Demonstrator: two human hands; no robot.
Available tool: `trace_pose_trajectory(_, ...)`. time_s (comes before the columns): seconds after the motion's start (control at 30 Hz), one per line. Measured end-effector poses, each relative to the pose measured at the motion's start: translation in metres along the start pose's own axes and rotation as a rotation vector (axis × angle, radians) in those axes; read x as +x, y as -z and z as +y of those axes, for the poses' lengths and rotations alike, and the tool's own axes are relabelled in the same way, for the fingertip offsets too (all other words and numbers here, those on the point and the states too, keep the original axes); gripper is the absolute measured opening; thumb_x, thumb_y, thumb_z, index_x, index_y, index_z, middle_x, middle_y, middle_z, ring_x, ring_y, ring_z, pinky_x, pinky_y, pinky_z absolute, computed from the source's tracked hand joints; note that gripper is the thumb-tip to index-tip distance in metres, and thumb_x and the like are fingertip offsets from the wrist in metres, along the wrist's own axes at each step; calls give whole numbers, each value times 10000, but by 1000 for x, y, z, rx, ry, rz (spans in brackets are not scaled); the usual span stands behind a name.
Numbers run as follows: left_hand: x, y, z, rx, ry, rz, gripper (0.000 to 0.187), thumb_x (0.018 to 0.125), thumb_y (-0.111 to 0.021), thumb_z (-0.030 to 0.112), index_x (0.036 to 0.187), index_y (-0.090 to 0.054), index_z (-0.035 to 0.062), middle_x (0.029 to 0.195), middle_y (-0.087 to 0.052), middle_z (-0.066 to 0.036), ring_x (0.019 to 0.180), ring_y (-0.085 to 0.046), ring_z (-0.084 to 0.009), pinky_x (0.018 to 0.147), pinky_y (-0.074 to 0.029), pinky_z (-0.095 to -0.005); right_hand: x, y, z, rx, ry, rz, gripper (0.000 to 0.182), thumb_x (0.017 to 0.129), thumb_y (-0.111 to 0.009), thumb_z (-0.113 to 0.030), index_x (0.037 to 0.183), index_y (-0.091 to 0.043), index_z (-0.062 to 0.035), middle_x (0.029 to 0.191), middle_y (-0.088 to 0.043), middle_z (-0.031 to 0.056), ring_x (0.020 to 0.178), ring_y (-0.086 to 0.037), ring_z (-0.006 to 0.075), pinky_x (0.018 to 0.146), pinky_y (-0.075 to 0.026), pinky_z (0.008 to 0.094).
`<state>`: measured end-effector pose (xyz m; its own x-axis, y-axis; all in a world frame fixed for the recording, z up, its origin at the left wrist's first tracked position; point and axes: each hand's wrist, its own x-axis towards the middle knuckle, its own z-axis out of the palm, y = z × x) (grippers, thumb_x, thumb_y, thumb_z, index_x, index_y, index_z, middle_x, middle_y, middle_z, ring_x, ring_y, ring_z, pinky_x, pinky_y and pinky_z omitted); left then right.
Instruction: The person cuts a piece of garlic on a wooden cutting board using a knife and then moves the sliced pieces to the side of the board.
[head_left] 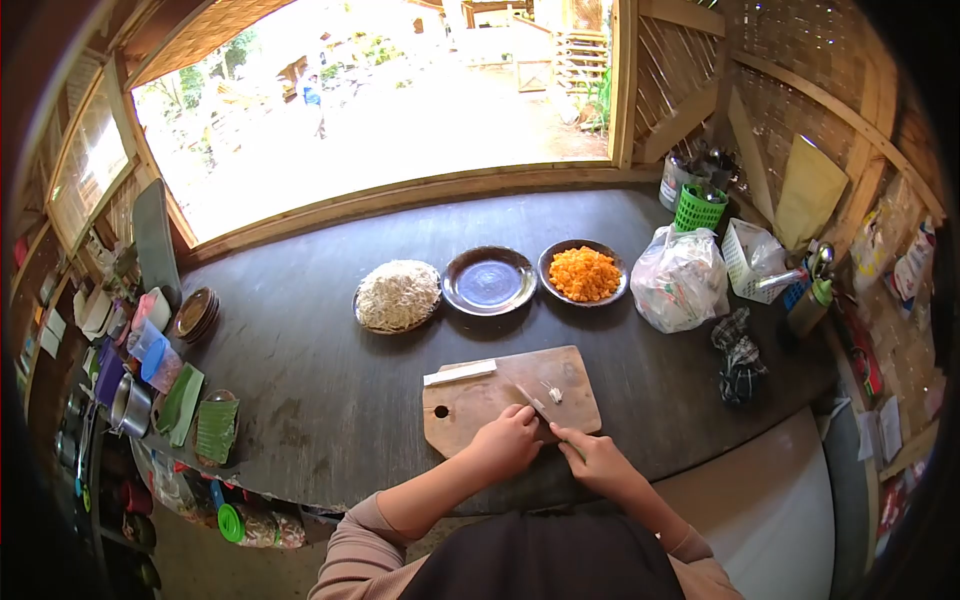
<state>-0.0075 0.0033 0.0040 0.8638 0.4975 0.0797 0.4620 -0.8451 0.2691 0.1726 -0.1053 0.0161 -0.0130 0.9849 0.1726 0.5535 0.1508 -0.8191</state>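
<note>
Right grip (597, 462) holding knife (533, 401), wooden board (468, 408) beneath.

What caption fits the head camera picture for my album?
Right hand holding a slim grey knife over a brown wooden cutting board, left hand close beside, small whitish pieces nearby.

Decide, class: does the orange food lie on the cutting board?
No, the orange food sits heaped on a dark plate beyond the cutting board.
</note>
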Motion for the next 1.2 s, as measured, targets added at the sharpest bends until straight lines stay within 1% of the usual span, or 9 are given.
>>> trace_pose_trajectory(0.07,1,-6,-5,35,-71,20,346,884,-611,261,1109,-636,0,1161,-587,-123,1146,-521,-301,978,-467,-369,6,-4,0,-11,43,29,343,949,-542,-91,1287,-593,-61,1024,-674,240,926,-659,409,812,-531,443)
trace_pose_trajectory(0.17,-1,1,0,-3,-29,42,340,872,-618,252,1116,-640,17,1144,-596,-116,1131,-528,-294,970,-471,-367,11,-10,6,-7,102,70,338,946,-546,-90,1278,-598,-62,997,-677,235,886,-664,408,793,-531,447)
trace_pose_trajectory(0.3,1,-10,-7,31,-91,77,332,871,-622,249,1096,-639,5,1132,-594,-117,1121,-533,-294,960,-480,-361,9,-7,10,2,102,55,337,946,-553,-94,1279,-598,-60,1013,-675,241,907,-664,406,793,-535,438)
trace_pose_trajectory(0.37,0,1,-1,40,-43,17,321,877,-624,252,1067,-643,-6,1128,-590,-116,1127,-530,-293,958,-482,-356,4,-3,4,1,64,34,337,946,-565,-101,1279,-598,-56,1034,-669,251,939,-660,407,801,-538,428)
trace_pose_trajectory(0.57,-1,3,3,2,-6,18,316,891,-617,258,1046,-647,-15,1115,-591,-127,1144,-518,-302,964,-476,-363,-5,7,-8,35,-34,-6,352,945,-578,-110,1292,-591,-57,1050,-671,249,951,-659,414,816,-538,416)
trace_pose_trajectory(0.8,0,-2,0,27,-16,10,320,894,-608,259,1086,-648,6,1149,-598,-116,1151,-516,-301,991,-458,-366,-2,3,-4,16,-16,-3,350,948,-568,-111,1293,-591,-62,1037,-675,244,947,-661,406,812,-537,423)
trace_pose_trajectory(0.9,0,3,3,64,-38,-20,318,892,-605,252,1095,-652,12,1157,-602,-114,1150,-518,-298,997,-448,-364,6,-4,2,4,55,34,340,949,-561,-109,1283,-595,-58,1020,-675,243,932,-664,405,803,-536,431)
trace_pose_trajectory(0.97,0,-4,-2,-4,-37,19,327,889,-605,247,1106,-648,7,1158,-603,-113,1149,-522,-296,993,-456,-370,10,-4,0,-7,-26,-19,334,946,-564,-93,1274,-599,-42,1107,-670,231,1019,-658,387,878,-529,412)
trace_pose_trajectory(1.2,-1,7,5,28,-11,4,356,896,-610,265,1109,-637,-19,1187,-584,-136,1165,-524,-307,999,-462,-366,0,3,-3,16,-31,-11,328,944,-575,-107,1265,-602,-44,1129,-667,222,1055,-645,381,893,-529,407)
